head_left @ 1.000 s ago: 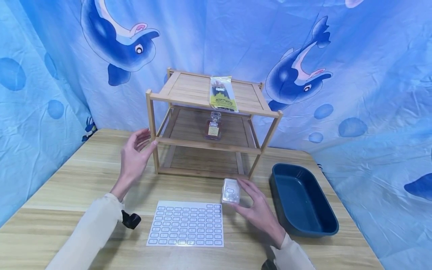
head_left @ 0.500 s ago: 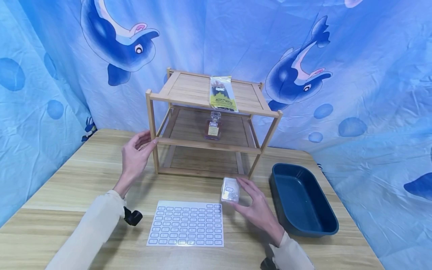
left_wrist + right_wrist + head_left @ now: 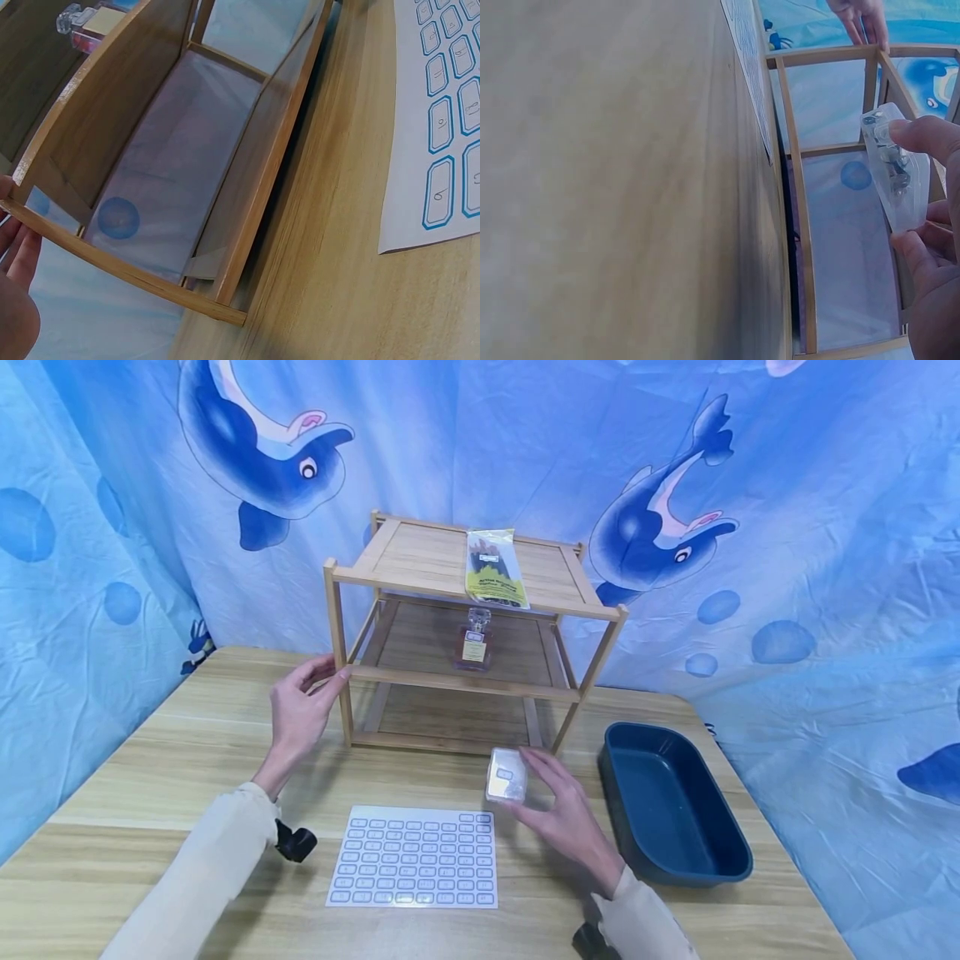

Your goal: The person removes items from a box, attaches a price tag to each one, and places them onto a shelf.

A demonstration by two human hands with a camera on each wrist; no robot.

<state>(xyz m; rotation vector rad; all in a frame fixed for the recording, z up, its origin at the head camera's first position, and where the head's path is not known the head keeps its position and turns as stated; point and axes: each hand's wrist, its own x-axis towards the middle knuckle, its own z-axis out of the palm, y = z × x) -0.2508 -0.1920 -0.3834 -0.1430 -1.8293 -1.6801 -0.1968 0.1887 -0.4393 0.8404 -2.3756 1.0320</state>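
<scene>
My right hand (image 3: 562, 810) pinches a small clear plastic box (image 3: 507, 775) by its edges, just in front of the wooden shelf rack (image 3: 465, 746). Small shiny metal pieces show through the box (image 3: 897, 169) in the right wrist view, and its lid bears a small label. At the rack's front left post (image 3: 337, 618), my left hand (image 3: 300, 706) holds on, thumb in front and fingers behind. A perfume bottle (image 3: 474, 643) stands on the middle shelf. On top lies a flat yellow and dark packet (image 3: 495, 570).
A sheet of numbered labels (image 3: 412, 857) lies on the table, left of my right hand. The dark blue bin (image 3: 617, 785) stands to the right. Behind the rack hangs a blue dolphin-print curtain (image 3: 480, 443).
The clear box has moved slightly up and left, toward the rack, in my right hand. My left hand has shifted slightly at the post. The rack stays put.
</scene>
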